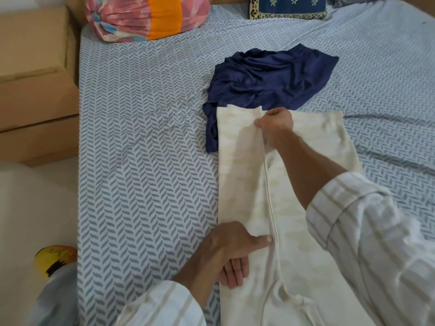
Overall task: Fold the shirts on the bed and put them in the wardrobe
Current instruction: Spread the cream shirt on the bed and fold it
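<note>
Head view looks down on a cream shirt (244, 180) laid lengthwise on the bed (146, 161), one side panel folded in so that its edge runs as a long straight seam between the two hands. At the far end of that seam the right hand (275, 124) pinches the folded edge, its fingers curled round the cloth near the shirt's far hem. At the near end the left hand (231, 249) grips the side of the shirt: the thumb lies flat on top, pointing at the seam, and the fingers are tucked under the cloth with their tips showing below the edge. Both forearms come out of rolled, pale striped sleeves (367, 231).

Just beyond the right hand a dark blue shirt (266, 83) lies crumpled on the bed, its near edge slipping under the far left corner of the cream one. Well beyond both hands, at the head of the bed, sit a pink and orange bundle (146, 17) to the left and a blue patterned cushion (289, 7) to the right. Left of the left hand, off the bed, stand brown cardboard boxes (35, 85).
</note>
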`<state>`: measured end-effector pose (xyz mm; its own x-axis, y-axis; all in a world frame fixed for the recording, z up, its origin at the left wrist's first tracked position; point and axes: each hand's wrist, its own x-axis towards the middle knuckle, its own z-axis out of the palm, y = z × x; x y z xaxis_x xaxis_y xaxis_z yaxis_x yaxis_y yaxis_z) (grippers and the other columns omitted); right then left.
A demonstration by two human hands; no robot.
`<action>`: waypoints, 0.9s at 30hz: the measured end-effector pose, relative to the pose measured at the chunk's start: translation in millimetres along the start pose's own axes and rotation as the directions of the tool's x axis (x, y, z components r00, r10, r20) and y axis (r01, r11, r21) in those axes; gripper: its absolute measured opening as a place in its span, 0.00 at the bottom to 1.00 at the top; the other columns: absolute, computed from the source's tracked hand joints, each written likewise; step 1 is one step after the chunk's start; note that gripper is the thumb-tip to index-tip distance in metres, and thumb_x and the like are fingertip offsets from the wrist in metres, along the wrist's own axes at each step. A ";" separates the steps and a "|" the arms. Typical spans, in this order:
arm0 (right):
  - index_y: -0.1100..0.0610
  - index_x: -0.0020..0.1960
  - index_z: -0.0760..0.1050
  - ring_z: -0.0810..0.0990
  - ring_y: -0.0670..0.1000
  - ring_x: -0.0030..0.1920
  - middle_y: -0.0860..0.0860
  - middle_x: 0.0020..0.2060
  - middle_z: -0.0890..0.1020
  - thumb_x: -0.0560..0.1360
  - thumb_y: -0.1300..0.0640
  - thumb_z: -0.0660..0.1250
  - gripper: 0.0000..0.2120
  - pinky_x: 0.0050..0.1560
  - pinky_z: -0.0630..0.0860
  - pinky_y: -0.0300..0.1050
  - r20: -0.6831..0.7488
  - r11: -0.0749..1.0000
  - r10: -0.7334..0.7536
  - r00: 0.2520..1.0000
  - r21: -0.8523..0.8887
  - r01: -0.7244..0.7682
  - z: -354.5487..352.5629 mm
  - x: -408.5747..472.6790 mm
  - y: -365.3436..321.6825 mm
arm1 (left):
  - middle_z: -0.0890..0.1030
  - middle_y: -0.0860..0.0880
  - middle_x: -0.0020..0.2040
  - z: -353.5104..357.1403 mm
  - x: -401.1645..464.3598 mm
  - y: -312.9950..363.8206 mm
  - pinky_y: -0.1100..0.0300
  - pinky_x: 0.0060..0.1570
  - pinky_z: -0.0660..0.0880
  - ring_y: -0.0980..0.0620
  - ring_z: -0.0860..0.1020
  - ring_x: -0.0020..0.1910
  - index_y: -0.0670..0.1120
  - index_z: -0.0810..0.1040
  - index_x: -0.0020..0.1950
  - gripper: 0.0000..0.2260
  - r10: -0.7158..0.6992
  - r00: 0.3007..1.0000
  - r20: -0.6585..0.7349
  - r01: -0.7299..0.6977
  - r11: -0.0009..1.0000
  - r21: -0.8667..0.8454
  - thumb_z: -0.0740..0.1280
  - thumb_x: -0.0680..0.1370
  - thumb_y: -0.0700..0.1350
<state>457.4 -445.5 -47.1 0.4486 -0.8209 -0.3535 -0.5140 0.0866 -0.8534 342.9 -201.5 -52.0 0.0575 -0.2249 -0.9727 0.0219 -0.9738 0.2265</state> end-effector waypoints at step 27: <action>0.44 0.67 0.71 0.72 0.53 0.68 0.46 0.65 0.77 0.70 0.37 0.70 0.28 0.65 0.65 0.56 -0.217 0.659 0.002 0.976 -0.734 -0.165 -348.8 -259.4 228.2 | 0.75 0.47 0.46 164.2 -24.0 -88.3 0.47 0.41 0.74 0.43 0.75 0.46 0.49 0.76 0.51 0.21 0.761 0.103 -0.640 -0.117 0.649 0.752 0.64 0.67 0.62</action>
<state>-31.3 -409.7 -16.5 0.2783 -0.9235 -0.2642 -0.9492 -0.2223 -0.2229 175.7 -115.7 -57.1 0.6617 -0.7423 0.1052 -0.7432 -0.6311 0.2222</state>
